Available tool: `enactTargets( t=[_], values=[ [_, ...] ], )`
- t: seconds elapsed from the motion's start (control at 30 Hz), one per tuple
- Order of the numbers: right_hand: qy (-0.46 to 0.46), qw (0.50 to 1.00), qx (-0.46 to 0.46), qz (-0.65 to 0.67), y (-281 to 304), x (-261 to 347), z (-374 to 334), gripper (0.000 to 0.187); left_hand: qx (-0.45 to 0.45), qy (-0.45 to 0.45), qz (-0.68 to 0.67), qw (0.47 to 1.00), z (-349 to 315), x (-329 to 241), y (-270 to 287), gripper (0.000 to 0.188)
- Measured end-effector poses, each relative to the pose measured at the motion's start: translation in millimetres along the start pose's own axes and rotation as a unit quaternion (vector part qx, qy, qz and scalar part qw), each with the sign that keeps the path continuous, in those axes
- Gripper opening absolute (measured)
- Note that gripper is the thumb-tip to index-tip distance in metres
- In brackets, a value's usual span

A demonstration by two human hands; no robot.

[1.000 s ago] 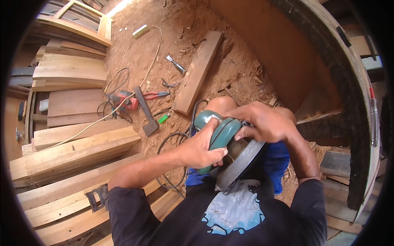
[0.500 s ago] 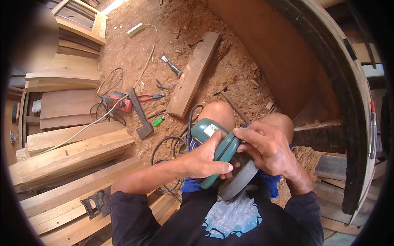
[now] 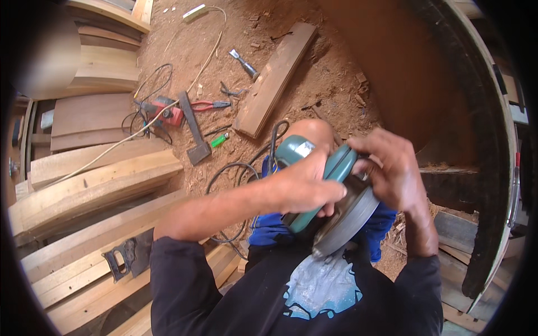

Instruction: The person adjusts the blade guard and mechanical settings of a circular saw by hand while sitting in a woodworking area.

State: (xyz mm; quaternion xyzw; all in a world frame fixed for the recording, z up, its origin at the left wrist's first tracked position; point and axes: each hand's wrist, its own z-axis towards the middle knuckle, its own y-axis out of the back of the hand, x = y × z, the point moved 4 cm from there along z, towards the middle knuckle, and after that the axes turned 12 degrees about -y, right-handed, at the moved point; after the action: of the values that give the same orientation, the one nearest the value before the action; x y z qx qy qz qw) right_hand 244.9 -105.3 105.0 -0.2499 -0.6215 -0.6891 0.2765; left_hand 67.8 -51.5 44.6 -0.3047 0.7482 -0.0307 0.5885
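Observation:
A green corded circular saw [image 3: 292,152] rests tilted over my lap, its rounded grey metal guard [image 3: 348,223] toward my right side. My left hand [image 3: 305,185] is wrapped around the green handle behind the motor housing, thumb across it. My right hand [image 3: 395,162] has its fingers curled over the far end of the handle, beside the guard. What those fingertips press on is partly hidden and slightly blurred. The saw's black cord [image 3: 276,143] loops down by my left knee.
On the shaving-covered ground lie a plank [image 3: 276,78], a chisel [image 3: 244,64], red-handled pliers [image 3: 210,105], a broad-headed hand tool [image 3: 193,129], a green-handled screwdriver [image 3: 220,139] and a red power tool [image 3: 167,110]. Stacked boards [image 3: 95,193] and a handsaw [image 3: 120,260] are left; a large curved wooden panel [image 3: 403,67] stands right.
Both hands and the saw have shifted a little right in view. My right hand has lifted, and its fingers have rolled over the handle's end. The background has moved up with the view.

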Motion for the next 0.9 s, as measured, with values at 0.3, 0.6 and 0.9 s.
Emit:
enactTargets(
  t=[0.3, 0.6, 0.9],
  values=[
    [0.012, 0.991, 0.128, 0.044, -9.5, 7.3, 67.8, 0.029, -0.098, -0.091, -0.137, 0.982, -11.6, -8.0, 20.5, 0.052],
    [0.053, 0.993, 0.033, -0.104, 15.8, 3.6, 81.2, 0.033, -0.187, -0.163, -0.28, 0.928, 36.5, -11.9, 14.5, 0.017],
    [0.02, 0.997, -0.028, -0.073, 36.5, 3.7, -25.5, 0.03, -0.214, -0.147, -0.308, 0.915, 93.7, -5.6, 16.0, 0.019]
  ],
)
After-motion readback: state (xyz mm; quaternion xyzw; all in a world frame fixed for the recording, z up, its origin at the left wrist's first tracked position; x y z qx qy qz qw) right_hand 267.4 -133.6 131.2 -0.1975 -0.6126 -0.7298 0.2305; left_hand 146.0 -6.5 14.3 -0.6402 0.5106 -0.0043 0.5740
